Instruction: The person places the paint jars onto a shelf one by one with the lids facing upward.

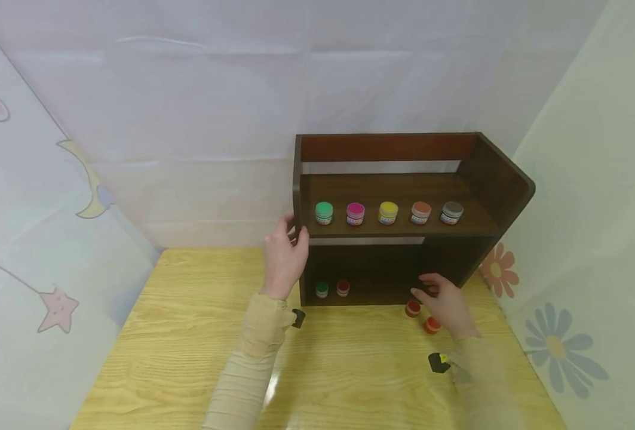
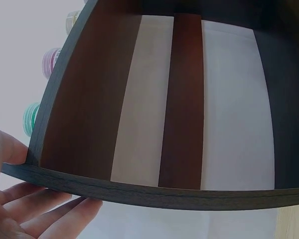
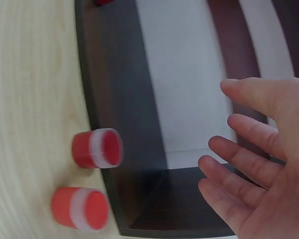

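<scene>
My left hand (image 1: 286, 260) holds the left side panel of a dark brown two-tier shelf (image 1: 398, 234), thumb on the inner side and fingers along the outer face. In the right wrist view, my right hand (image 3: 269, 164) has its fingers spread and nothing between them. It hovers by the shelf's lower right front. Below it on the table are two small paint jars with pale collars: a dark red jar (image 3: 97, 148) touching or close to the shelf's front edge, and an orange-red jar (image 3: 79, 208) a little nearer. The lower tier bears a green jar (image 1: 322, 289) and another dark red jar (image 1: 343, 288) at its left end.
Spaced in a row on the upper tier are green (image 1: 324, 213), magenta (image 1: 355, 214), yellow (image 1: 387, 213), orange (image 1: 421, 213) and grey (image 1: 451, 212) jars. The shelf stands on a wood-grain table (image 1: 188, 334). Printed cloth (image 1: 580, 251) hangs close on the right.
</scene>
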{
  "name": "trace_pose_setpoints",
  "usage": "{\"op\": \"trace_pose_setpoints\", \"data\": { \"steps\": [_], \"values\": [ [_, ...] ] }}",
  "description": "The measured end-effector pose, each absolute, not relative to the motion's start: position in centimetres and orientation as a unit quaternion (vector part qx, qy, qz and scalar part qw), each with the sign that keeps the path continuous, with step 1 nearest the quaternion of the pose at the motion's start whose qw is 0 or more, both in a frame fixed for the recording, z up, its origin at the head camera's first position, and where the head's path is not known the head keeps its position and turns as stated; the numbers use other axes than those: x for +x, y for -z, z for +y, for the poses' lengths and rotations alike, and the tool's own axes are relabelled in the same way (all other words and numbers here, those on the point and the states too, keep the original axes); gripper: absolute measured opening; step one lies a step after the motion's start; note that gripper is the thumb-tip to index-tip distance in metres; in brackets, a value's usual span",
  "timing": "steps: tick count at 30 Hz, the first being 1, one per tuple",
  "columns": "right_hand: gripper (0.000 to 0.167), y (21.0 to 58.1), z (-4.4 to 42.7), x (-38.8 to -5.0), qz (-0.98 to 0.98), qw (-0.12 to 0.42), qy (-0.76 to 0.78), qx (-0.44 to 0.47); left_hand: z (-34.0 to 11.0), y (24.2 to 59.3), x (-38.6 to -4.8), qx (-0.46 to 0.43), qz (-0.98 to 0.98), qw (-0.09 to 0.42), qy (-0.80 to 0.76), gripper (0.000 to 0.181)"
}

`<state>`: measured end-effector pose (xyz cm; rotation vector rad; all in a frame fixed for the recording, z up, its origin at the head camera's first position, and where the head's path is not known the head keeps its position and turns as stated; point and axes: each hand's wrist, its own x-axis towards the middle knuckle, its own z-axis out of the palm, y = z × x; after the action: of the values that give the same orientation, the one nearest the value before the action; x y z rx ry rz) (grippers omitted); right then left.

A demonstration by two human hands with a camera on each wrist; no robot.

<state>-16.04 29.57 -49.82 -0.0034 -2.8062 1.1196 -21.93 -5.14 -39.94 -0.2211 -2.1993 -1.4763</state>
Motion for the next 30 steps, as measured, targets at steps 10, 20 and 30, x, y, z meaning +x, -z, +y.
{"op": "trace_pose_setpoints", "data": {
  "steps": [10,20,30],
  "values": [
    [0.052,54.0,29.7,-17.1,-0.941,-0.007,-0.338,-0.005,-5.3,40.0,-22.0,-0.077,-0.807,0.241,0.533,0.035],
    [0.044,57.6,30.0,-17.9,-0.963,0.039,-0.266,-0.002,-5.3,40.0,-22.0,-0.082,-0.807,0.244,0.531,0.033],
    [0.029,58.1,29.8,-18.0,-0.964,0.029,-0.263,-0.015,-5.3,40.0,-21.9,-0.083,-0.808,0.237,0.532,0.035]
  ]
}}
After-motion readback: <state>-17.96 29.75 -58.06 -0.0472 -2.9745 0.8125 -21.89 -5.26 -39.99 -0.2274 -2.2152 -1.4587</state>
